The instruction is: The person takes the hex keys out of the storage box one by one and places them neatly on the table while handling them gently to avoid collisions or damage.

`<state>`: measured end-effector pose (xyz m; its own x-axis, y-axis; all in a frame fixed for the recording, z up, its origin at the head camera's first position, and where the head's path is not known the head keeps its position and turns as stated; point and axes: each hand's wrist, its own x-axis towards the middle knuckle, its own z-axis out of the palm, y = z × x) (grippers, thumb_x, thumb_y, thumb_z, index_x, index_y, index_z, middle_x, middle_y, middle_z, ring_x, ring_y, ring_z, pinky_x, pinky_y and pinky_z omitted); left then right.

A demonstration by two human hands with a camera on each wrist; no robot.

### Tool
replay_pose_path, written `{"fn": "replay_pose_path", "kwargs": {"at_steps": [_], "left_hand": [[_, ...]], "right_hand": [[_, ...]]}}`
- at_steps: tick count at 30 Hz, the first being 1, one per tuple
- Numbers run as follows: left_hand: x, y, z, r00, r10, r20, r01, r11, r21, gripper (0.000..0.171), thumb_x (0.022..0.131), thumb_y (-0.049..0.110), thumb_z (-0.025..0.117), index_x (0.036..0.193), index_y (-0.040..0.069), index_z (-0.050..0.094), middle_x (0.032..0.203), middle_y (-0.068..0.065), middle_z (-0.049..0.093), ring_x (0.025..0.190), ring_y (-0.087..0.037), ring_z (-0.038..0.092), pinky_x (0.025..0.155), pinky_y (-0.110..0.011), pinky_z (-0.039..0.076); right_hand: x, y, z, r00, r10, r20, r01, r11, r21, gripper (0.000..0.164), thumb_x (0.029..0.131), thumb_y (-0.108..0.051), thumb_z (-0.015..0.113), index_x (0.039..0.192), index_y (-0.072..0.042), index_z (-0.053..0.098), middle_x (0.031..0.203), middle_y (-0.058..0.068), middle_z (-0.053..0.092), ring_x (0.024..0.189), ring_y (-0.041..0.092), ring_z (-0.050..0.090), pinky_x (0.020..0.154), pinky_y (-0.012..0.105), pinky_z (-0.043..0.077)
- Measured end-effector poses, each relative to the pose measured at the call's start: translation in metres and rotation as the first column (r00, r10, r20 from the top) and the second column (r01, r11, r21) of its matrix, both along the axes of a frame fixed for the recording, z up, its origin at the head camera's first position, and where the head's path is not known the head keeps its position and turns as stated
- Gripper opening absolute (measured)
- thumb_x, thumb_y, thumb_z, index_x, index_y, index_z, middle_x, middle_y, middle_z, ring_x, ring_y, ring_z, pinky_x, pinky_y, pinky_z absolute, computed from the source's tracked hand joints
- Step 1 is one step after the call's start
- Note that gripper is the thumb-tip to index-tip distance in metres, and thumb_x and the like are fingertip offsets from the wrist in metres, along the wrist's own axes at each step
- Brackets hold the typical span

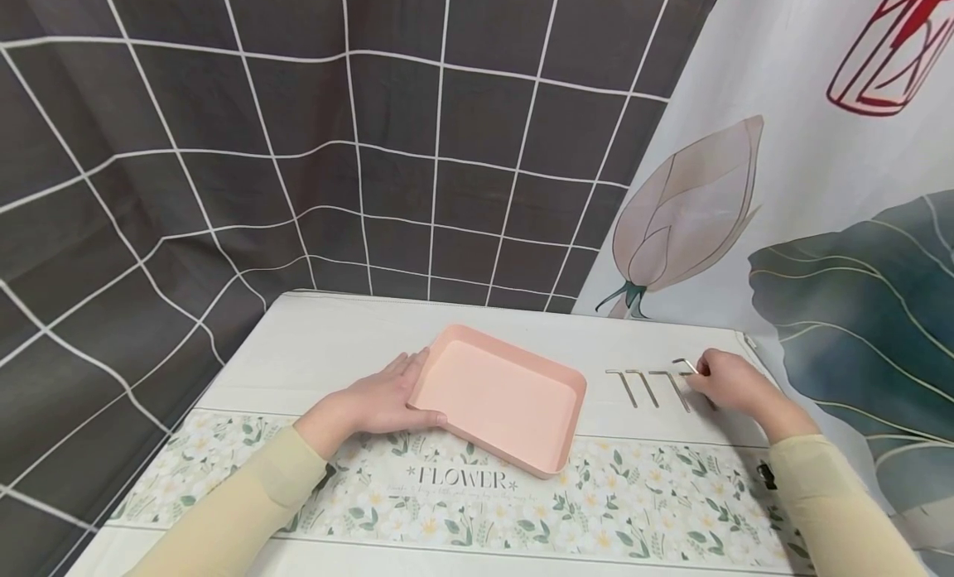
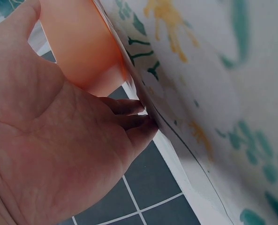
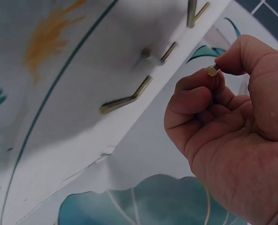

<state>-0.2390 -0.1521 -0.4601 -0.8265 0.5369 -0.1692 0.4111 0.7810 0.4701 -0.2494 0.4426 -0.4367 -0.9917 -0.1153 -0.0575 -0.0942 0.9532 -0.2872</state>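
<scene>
A shallow pink tray (image 1: pixel 499 399) lies at an angle on the table, its inside bare. My left hand (image 1: pixel 383 399) rests against its left side, fingers straight and thumb along the near rim; the left wrist view shows the palm beside the tray's wall (image 2: pixel 89 47) and the fingertips down at the tabletop. Over on the right, my right hand (image 1: pixel 734 384) pinches an L-shaped hex key (image 1: pixel 686 363) between thumb and index finger. In the right wrist view the end of that hex key (image 3: pixel 213 71) pokes out from the pinch. More hex keys (image 1: pixel 647 388) lie side by side just left of and below this hand.
A white tablecloth with a floral band (image 1: pixel 469 511) reading FLOWER covers the table (image 1: pixel 335 329). A dark curtain with a white grid (image 1: pixel 387 180) hangs behind, and a white curtain with a flower and leaf print (image 1: pixel 693 204) hangs at the right.
</scene>
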Motion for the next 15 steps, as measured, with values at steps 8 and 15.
{"fn": "replay_pose_path", "kwargs": {"at_steps": [8,15], "left_hand": [[0.0,0.0,-0.001,1.0,-0.001,-0.005,0.001,1.0,0.002,0.129,0.095,0.083,0.064,0.179,0.005,0.005,0.186,-0.015,0.012,0.17,-0.045,0.011,0.133,-0.064,0.026],[0.0,-0.001,0.0,1.0,-0.001,-0.005,0.001,1.0,-0.007,0.129,0.095,0.083,0.063,0.179,0.004,0.005,0.186,-0.016,0.013,0.17,-0.045,0.011,0.133,-0.064,0.025]], "right_hand": [[0.001,0.022,-0.006,1.0,-0.027,-0.006,0.026,1.0,-0.013,0.026,0.102,-0.013,0.069,0.084,-0.003,0.052,0.075,0.007,0.05,0.069,0.023,0.049,0.061,0.037,0.039],[0.0,0.035,-0.007,0.997,-0.059,0.048,0.059,0.998,0.0,0.027,0.103,-0.013,0.066,0.082,-0.004,0.052,0.074,0.006,0.049,0.069,0.023,0.049,0.062,0.036,0.039]]}}
